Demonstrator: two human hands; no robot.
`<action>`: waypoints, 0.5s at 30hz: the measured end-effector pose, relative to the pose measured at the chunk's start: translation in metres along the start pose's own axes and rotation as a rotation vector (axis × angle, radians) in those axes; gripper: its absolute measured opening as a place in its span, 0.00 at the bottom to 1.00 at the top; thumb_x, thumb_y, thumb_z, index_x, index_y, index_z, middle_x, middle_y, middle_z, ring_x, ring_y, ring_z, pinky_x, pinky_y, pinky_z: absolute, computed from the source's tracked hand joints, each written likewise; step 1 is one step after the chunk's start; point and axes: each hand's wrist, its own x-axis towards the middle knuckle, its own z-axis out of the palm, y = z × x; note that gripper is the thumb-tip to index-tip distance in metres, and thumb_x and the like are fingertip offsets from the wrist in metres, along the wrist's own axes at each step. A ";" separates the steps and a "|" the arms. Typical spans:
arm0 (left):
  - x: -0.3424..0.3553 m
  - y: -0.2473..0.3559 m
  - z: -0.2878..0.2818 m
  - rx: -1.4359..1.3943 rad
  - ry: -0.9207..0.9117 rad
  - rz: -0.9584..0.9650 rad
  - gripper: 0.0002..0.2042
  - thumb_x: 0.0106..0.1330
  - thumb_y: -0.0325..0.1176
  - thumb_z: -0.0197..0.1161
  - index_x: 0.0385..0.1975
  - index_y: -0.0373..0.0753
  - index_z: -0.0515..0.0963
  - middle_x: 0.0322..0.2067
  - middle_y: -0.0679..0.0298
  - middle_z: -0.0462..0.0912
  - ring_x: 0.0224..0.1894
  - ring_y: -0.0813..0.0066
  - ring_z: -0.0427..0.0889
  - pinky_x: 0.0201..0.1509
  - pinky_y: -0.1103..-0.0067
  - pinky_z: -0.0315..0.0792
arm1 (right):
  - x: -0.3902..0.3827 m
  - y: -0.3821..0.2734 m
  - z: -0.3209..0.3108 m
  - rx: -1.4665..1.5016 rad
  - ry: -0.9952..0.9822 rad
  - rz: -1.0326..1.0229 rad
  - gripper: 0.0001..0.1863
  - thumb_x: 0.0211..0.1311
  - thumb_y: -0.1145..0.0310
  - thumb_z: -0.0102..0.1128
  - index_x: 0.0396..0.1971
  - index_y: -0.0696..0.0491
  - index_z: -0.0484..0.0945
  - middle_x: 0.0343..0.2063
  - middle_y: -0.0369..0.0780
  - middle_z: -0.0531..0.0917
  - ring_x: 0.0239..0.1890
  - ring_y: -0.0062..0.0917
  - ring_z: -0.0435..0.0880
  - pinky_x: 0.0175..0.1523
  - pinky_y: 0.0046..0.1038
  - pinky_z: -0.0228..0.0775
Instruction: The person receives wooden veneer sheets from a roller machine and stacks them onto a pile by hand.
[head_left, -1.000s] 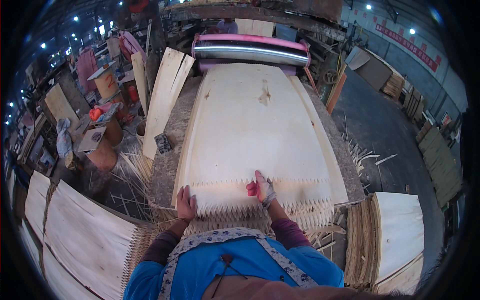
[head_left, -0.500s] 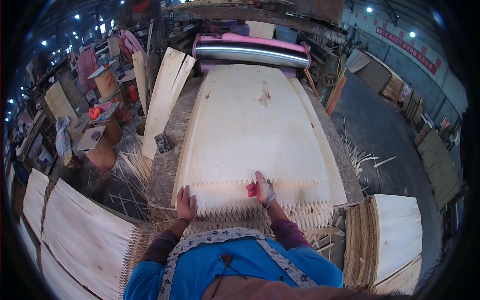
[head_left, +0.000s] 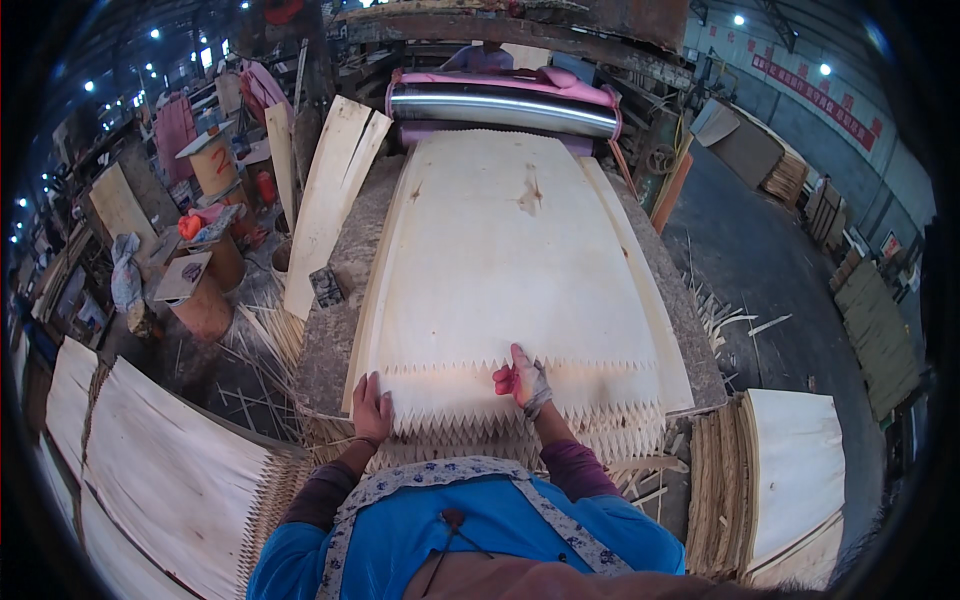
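My left hand (head_left: 373, 410) rests at the left edge of a pale veneer sheet (head_left: 505, 260), near the lower corner, fingers apart and slightly bent. My right hand (head_left: 523, 380), red on the fingers with a pale wrap round thumb and wrist, lies on the zigzag seam between the upper sheet and a toothed lower piece (head_left: 600, 390); its index points forward and the other fingers curl. More toothed edges hang layered below. The sheets lie on a worn grey table (head_left: 338, 275), reaching toward a steel roller (head_left: 500, 108) with pink covers at its ends and top.
Veneer stacks stand at lower left (head_left: 170, 460) and lower right (head_left: 790, 460). Narrow boards (head_left: 330, 200) lean at the table's left beside drums (head_left: 200, 310) and offcuts. A dark aisle (head_left: 760, 260) runs along the right. A person (head_left: 478, 58) is partly visible beyond the roller.
Both my hands stay in nearly the same place. The person behind the roller, hidden half a second ago, shows again, and a dark shape now sits on the roller's pink top.
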 end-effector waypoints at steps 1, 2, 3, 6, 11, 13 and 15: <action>0.000 -0.001 0.000 0.001 0.000 0.000 0.24 0.57 0.37 0.49 0.53 0.35 0.61 0.51 0.40 0.60 0.53 0.45 0.61 0.58 0.66 0.56 | 0.000 0.000 0.000 0.001 0.004 -0.008 0.24 0.55 0.45 0.49 0.40 0.52 0.68 0.16 0.43 0.76 0.11 0.29 0.73 0.16 0.29 0.67; 0.000 -0.002 0.001 0.004 0.005 0.007 0.24 0.57 0.37 0.49 0.53 0.35 0.61 0.51 0.40 0.60 0.53 0.45 0.61 0.58 0.66 0.56 | 0.000 0.000 0.000 0.002 0.004 -0.008 0.24 0.55 0.45 0.49 0.40 0.52 0.68 0.16 0.43 0.76 0.11 0.29 0.73 0.16 0.29 0.67; -0.001 -0.003 0.002 0.008 0.011 0.013 0.24 0.57 0.37 0.49 0.53 0.35 0.61 0.51 0.40 0.61 0.53 0.45 0.61 0.58 0.66 0.56 | -0.002 -0.001 0.001 0.003 -0.001 -0.008 0.24 0.54 0.45 0.49 0.39 0.52 0.68 0.15 0.43 0.76 0.11 0.29 0.73 0.15 0.29 0.67; -0.001 -0.003 0.002 0.005 0.011 0.013 0.24 0.57 0.37 0.49 0.53 0.35 0.61 0.51 0.40 0.61 0.53 0.45 0.61 0.58 0.66 0.56 | -0.002 -0.002 0.002 0.006 -0.005 -0.009 0.24 0.54 0.45 0.50 0.38 0.52 0.69 0.15 0.43 0.76 0.11 0.29 0.73 0.16 0.28 0.67; -0.001 -0.003 0.002 0.006 0.010 0.008 0.23 0.57 0.37 0.49 0.53 0.35 0.61 0.51 0.40 0.61 0.54 0.45 0.61 0.58 0.67 0.56 | -0.005 -0.004 0.003 0.016 -0.011 -0.010 0.24 0.53 0.45 0.51 0.37 0.52 0.69 0.15 0.43 0.76 0.11 0.29 0.73 0.16 0.28 0.67; -0.001 -0.002 0.002 0.002 0.014 0.012 0.23 0.57 0.37 0.49 0.53 0.35 0.61 0.51 0.40 0.61 0.54 0.46 0.61 0.58 0.67 0.56 | -0.006 -0.005 0.004 0.011 -0.005 -0.011 0.24 0.53 0.45 0.51 0.37 0.52 0.69 0.15 0.43 0.76 0.11 0.29 0.73 0.16 0.28 0.68; -0.001 -0.001 0.001 0.004 0.015 0.010 0.23 0.57 0.37 0.49 0.53 0.35 0.62 0.51 0.41 0.61 0.54 0.46 0.61 0.58 0.67 0.57 | -0.005 -0.004 0.004 0.013 -0.002 -0.013 0.24 0.53 0.45 0.51 0.37 0.52 0.69 0.15 0.43 0.76 0.11 0.29 0.73 0.16 0.28 0.68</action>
